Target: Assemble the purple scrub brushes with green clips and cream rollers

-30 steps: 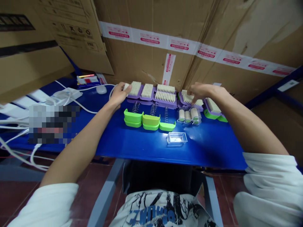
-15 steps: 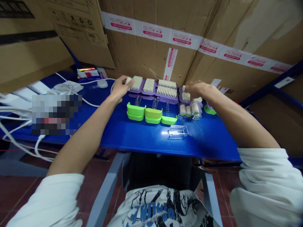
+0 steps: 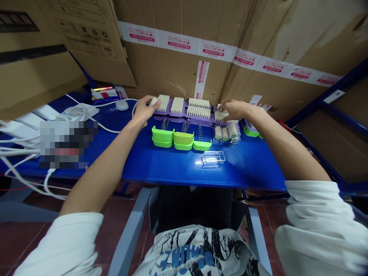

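My left hand (image 3: 144,110) is closed on a small off-white block (image 3: 154,101), held between thumb and fingers at the left end of a row of purple bases (image 3: 176,114). Ridged cream strips (image 3: 198,112) stand upright in these bases. Over the rightmost group of cream strips (image 3: 220,115) my right hand (image 3: 237,110) reaches with bent fingers. Its fingertips are at the strips, and whatever they pinch is too small to make out. Just below that hand, a clear holder (image 3: 237,140) contains several cream rolls with green ends.
Metal springs (image 3: 185,127) lie behind bright green shells (image 3: 162,135). An open clear plastic box (image 3: 213,158) sits nearer the table's front edge. Another green-and-purple piece (image 3: 250,130) is beside my right forearm. White cables (image 3: 20,142) crowd the left, and cardboard (image 3: 172,65) walls the back.
The view has shifted slightly. My right fingers have turned a little and show more clearly at the cream strips. My left hand still holds the off-white block in the same place.
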`<state>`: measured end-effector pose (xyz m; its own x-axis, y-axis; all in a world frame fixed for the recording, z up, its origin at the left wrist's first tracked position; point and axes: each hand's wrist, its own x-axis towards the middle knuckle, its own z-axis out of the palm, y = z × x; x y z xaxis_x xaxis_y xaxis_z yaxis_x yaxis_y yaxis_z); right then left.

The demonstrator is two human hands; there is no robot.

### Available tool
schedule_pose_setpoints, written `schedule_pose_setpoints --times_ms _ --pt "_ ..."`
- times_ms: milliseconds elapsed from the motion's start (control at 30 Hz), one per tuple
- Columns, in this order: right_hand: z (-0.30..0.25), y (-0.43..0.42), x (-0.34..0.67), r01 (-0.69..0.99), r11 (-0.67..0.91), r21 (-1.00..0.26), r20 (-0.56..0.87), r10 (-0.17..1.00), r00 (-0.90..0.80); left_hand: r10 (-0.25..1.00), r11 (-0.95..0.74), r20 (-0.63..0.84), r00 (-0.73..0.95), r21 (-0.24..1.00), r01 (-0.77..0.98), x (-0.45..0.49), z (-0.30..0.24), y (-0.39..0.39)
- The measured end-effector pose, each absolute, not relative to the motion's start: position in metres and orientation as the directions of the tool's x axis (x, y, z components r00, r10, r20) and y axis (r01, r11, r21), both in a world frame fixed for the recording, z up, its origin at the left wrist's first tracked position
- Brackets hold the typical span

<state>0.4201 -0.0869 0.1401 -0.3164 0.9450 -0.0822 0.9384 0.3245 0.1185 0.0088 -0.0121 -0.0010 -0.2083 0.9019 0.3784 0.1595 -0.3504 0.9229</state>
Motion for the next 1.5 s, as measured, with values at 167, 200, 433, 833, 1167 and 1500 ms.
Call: schedule_pose_setpoints --times_ms 167,200,433,833,1167,1500 --pt "0.147 -0.195 0.407 0.848 0.530 -0.012 0.113 0.843 -0.525 0.915 -0.328 0.351 -0.198 0.934 0.140 0.012 0.006 -0.022" --pt "0.142 -0.212 0.408 0.837 0.547 -0.005 0.115 0.832 -0.543 0.917 -0.327 0.350 -0.194 0.935 0.139 0.013 0.007 -0.024" --pt "0.122 -0.184 0.434 0.928 0.370 0.045 0.221 0.902 -0.370 0.920 -0.327 0.351 -0.173 0.932 0.156 0.017 0.014 -0.034" --pt "0.105 -0.151 0.433 0.937 0.343 0.065 0.098 0.932 -0.348 0.923 -0.320 0.352 -0.158 0.927 0.193 0.010 0.010 -0.033" --pt "0.087 -0.208 0.405 0.662 0.741 -0.110 0.501 0.617 -0.607 0.677 -0.710 0.732 -0.076 0.677 0.191 0.037 0.058 -0.082" --pt "0.089 -0.224 0.427 0.657 0.677 0.331 0.806 0.160 -0.571 0.069 -0.948 0.748 0.660 -0.157 0.278 0.117 0.062 -0.189"
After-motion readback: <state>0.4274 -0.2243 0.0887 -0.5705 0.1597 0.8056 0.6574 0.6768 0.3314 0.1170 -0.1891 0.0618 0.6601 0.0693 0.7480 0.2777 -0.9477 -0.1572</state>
